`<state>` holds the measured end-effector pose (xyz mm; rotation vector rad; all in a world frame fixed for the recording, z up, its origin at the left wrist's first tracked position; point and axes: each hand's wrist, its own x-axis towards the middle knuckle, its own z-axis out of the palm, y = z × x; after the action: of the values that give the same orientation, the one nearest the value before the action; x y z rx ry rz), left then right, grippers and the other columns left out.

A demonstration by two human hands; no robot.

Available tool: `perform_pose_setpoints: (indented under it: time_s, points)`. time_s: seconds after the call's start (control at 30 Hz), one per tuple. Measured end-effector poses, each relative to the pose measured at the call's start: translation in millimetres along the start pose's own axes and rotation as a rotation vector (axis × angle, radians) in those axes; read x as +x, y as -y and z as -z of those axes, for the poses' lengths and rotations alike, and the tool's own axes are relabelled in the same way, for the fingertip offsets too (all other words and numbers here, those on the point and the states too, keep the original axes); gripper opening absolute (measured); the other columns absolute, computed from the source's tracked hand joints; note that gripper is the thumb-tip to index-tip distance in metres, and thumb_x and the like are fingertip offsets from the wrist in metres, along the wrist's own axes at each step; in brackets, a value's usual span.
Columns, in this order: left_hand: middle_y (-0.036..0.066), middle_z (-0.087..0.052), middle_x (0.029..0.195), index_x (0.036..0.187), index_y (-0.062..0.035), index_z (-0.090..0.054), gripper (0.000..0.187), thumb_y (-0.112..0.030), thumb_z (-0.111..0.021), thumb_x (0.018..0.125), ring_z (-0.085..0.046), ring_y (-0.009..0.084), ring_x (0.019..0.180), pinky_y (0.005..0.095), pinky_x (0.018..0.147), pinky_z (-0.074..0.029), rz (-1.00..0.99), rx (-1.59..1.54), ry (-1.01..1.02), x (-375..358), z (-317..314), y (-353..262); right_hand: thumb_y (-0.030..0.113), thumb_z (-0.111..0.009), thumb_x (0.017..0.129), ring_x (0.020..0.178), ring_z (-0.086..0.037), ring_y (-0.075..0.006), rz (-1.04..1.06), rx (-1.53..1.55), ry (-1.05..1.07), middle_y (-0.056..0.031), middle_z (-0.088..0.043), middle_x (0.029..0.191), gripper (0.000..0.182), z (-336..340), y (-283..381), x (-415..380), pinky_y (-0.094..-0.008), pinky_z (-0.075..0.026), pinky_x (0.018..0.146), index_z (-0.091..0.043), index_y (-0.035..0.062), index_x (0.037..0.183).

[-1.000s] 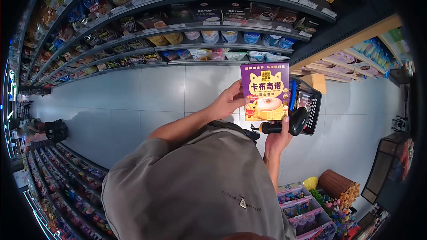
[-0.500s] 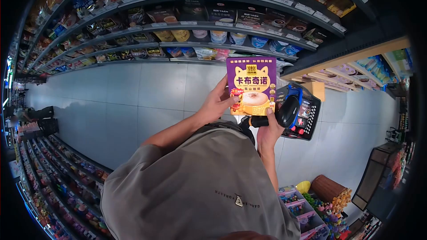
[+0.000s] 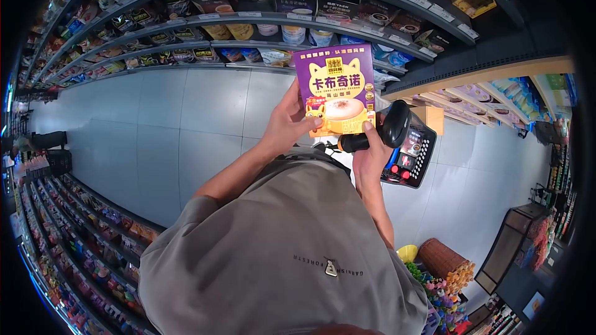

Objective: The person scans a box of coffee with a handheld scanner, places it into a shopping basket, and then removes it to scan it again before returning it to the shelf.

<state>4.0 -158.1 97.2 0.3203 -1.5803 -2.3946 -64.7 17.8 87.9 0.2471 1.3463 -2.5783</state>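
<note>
A purple and yellow cappuccino coffee box [image 3: 335, 90] is held up in front of me, its printed front with a cup picture facing me. My left hand [image 3: 290, 118] grips its lower left edge, thumb on the front. At the lower right corner, the thumb of my right hand [image 3: 370, 158] presses on the box. That same hand also holds a black handheld barcode scanner [image 3: 395, 124], whose handle passes behind the thumb. The fingers behind the box are hidden. Below and right of the scanner stands a black shopping basket [image 3: 424, 161] with dark packages and red-capped items.
Shelves of boxed and bagged drinks [image 3: 298, 3] curve across the front. A wooden-edged display [image 3: 478, 69] stands at the right. More packed shelves [image 3: 81, 242] line the left behind me. Near my right side are a wicker basket [image 3: 444, 257] and colourful flowers [image 3: 434, 285].
Both hands have moved the coffee box a little up and left in view, with the scanner moving along. The grip looks the same. The view of the shelves and basket has shifted slightly.
</note>
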Motion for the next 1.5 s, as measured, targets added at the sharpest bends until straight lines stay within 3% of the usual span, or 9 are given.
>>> perform_pose_setpoints:
  time_s: [0.2, 0.3, 0.37, 0.6, 0.77, 1.0, 1.07, 1.4, 1.5]
  points:
    - [0.009, -0.045, 0.141, 0.151, -0.0022, -0.017, 0.089, 0.008, -0.067, 0.078, -0.047, 0.019, 0.125, 0.0337, 0.103, -0.041, -0.027, -0.058, -0.039, -3, -18, 3, -0.007, -0.069, 0.079, 0.107, -0.053, -0.0164, -0.041, 0.022, 0.018, -0.0062, -0.055, 0.112, 0.044, 8, 11, 7, -0.0326, -0.041, 0.096, -0.052, 0.001, 0.119]
    - [0.01, -0.044, 0.141, 0.153, -0.0037, -0.01, 0.091, 0.01, -0.062, 0.08, -0.045, 0.0182, 0.127, 0.0342, 0.108, -0.035, 0.001, -0.091, -0.039, -10, -19, 9, -0.007, -0.069, 0.079, 0.108, -0.053, -0.0166, -0.069, 0.011, 0.062, -0.0062, -0.055, 0.113, 0.043, 11, 14, 9, -0.0329, -0.041, 0.096, -0.052, 0.0017, 0.118]
    - [0.011, -0.046, 0.138, 0.15, -0.0012, -0.02, 0.077, 0.006, -0.061, 0.085, -0.048, 0.0189, 0.125, 0.0336, 0.103, -0.041, -0.012, -0.051, -0.139, -15, -18, 12, -0.007, -0.069, 0.08, 0.108, -0.053, -0.0166, -0.084, 0.011, 0.076, -0.0061, -0.055, 0.113, 0.043, 15, 10, 13, -0.0328, -0.041, 0.096, -0.052, 0.0018, 0.118]
    - [0.011, -0.049, 0.135, 0.148, 0.0011, -0.024, 0.066, -0.003, -0.059, 0.092, -0.049, 0.0176, 0.122, 0.033, 0.103, -0.041, 0.043, -0.109, -0.235, -10, -13, 5, -0.006, -0.065, 0.083, 0.105, -0.056, -0.0194, -0.03, -0.04, 0.133, -0.0098, -0.056, 0.111, 0.038, 10, 2, 12, -0.0365, -0.045, 0.096, -0.052, -0.001, 0.118]
    - [0.009, -0.055, 0.128, 0.14, 0.0009, -0.038, 0.058, -0.001, -0.064, 0.088, -0.051, 0.0168, 0.119, 0.033, 0.099, -0.046, 0.064, -0.005, -0.192, 11, 5, -8, -0.009, -0.064, 0.081, 0.107, -0.056, -0.02, -0.01, -0.095, 0.124, -0.0092, -0.057, 0.114, 0.046, 2, -3, 20, -0.0362, -0.044, 0.097, -0.05, 0.0014, 0.123]
    - [0.009, -0.056, 0.128, 0.135, -0.0005, -0.043, 0.056, 0.005, -0.066, 0.084, -0.054, 0.0186, 0.117, 0.0349, 0.1, -0.047, 0.013, -0.071, -0.078, 53, 46, -24, -0.014, -0.064, 0.078, 0.11, -0.056, -0.0189, 0.034, -0.149, 0.135, -0.0102, -0.057, 0.12, 0.061, -36, -17, 31, -0.0325, -0.046, 0.094, -0.045, 0.0022, 0.133]
    - [0.01, -0.051, 0.13, 0.137, 0.0, -0.04, 0.06, 0.011, -0.062, 0.083, -0.053, 0.0182, 0.117, 0.0334, 0.098, -0.046, 0.006, -0.09, -0.027, 65, 59, -33, -0.01, -0.067, 0.076, 0.105, -0.058, -0.0184, 0.103, -0.176, 0.102, -0.0098, -0.06, 0.115, 0.052, -57, -21, 34, -0.0318, -0.046, 0.092, -0.051, -0.0028, 0.125]
    - [0.007, -0.054, 0.124, 0.133, -0.0004, -0.04, 0.052, 0.007, -0.062, 0.086, -0.053, 0.0162, 0.114, 0.0341, 0.1, -0.044, -0.041, 0.082, 0.061, 110, 146, -73, -0.001, -0.076, 0.075, 0.091, -0.059, -0.0133, 0.174, -0.444, 0.078, -0.0055, -0.06, 0.104, 0.048, -124, -81, 66, -0.0264, -0.048, 0.08, -0.055, -0.0025, 0.119]
    - [0.006, -0.057, 0.122, 0.132, -0.0032, -0.041, 0.051, 0.008, -0.062, 0.087, -0.054, 0.0153, 0.114, 0.0334, 0.096, -0.048, -0.086, 0.12, 0.076, 121, 160, -84, 0.001, -0.078, 0.075, 0.087, -0.06, -0.0135, 0.186, -0.411, 0.063, -0.0046, -0.062, 0.098, 0.04, -153, -86, 71, -0.0276, -0.049, 0.08, -0.059, -0.0021, 0.11]
